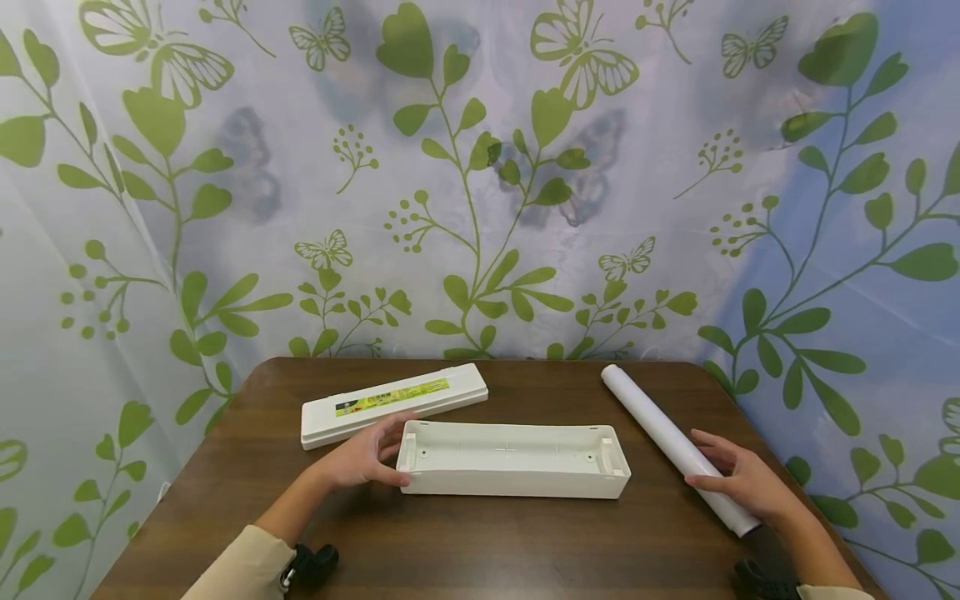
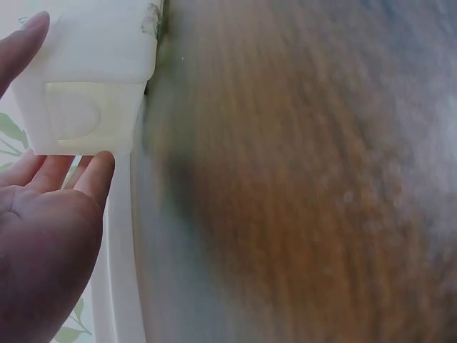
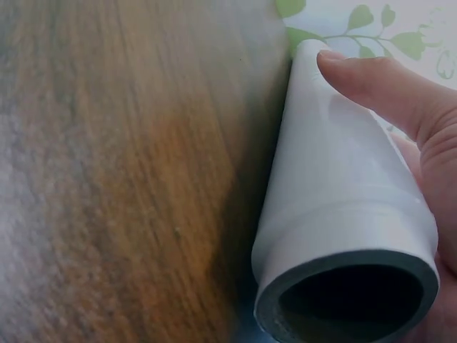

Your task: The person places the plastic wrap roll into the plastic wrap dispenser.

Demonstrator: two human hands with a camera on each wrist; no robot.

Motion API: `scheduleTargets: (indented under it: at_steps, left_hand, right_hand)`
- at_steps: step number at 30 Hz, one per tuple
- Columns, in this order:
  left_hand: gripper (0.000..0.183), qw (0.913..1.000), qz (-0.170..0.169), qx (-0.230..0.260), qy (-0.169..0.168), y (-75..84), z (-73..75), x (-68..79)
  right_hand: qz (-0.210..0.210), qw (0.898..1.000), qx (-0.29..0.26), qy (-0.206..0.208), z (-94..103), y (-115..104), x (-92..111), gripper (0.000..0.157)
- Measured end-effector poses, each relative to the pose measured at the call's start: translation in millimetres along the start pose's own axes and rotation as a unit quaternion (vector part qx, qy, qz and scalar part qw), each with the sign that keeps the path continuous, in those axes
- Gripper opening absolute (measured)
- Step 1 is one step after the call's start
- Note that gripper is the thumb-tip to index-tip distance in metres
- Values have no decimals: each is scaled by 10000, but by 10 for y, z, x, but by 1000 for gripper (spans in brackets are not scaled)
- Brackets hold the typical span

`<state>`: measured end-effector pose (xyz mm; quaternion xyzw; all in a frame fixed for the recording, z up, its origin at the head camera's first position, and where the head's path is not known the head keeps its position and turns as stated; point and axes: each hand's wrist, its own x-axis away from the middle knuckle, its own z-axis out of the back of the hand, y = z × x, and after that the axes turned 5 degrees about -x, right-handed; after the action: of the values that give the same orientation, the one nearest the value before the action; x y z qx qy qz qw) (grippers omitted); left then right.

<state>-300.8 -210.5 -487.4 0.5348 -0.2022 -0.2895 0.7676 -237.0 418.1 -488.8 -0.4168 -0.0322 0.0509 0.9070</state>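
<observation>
An open-topped white plastic box (image 1: 517, 483) stands on the brown table, long side toward me. My left hand (image 1: 372, 454) holds its left end, thumb at the near corner and fingers behind. In the left wrist view the fingertips lie along the edge of the box's end wall (image 2: 93, 114), with the thumb on the opposite side. A long white roll (image 1: 667, 433) lies slanted at the right, and my right hand (image 1: 738, 479) grips it near its closer end, thumb over the top. The right wrist view shows the roll's hollow dark core (image 3: 350, 296); the other fingers are mostly hidden behind it.
A long white lid-like case (image 1: 457, 385) with a yellow-green label lies behind the box to the left. The wooden table (image 1: 525, 550) ends at a hanging cloth (image 1: 480, 208) with green leaves and butterflies. A black band (image 1: 311, 567) is on the left wrist.
</observation>
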Motion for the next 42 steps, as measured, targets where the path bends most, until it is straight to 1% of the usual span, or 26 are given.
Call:
scheduleTargets:
  at_steps: [5,9,18,21,26,32,37,42]
  left_hand:
    - [103,10000,19,-75,50,-19,11,3]
    - [103,10000,-14,-21,20,-39,26,-14]
    - [100,9997,-226,90,-101,-55,63,-39]
    - [99,9997,-220,76,-117,-55,75,-41]
    - [100,9998,-150,58,-147,-49,93,-47]
    - [101,9996,-149,149,-204,-45,125,-74]
    - [102,9998,-7,51,-182,-37,154,-86]
    - [101,9996,-99,144,-217,-46,171,-91]
  right_hand:
    - [-33,10000,-55,16,-12,6,-15,84]
    - [-16,10000,-45,54,-17,0,-29,81]
    - [13,9999,-21,141,-15,-84,-52,76]
    - [-31,9999,-55,157,-16,-111,-54,75]
    - [-69,9997,58,228,-24,-111,-63,74]
    - [-184,9989,145,404,-46,-98,-67,75]
    - [-271,9983,193,480,-78,-93,-52,75]
    - [-189,9975,359,572,-82,-114,-75,74]
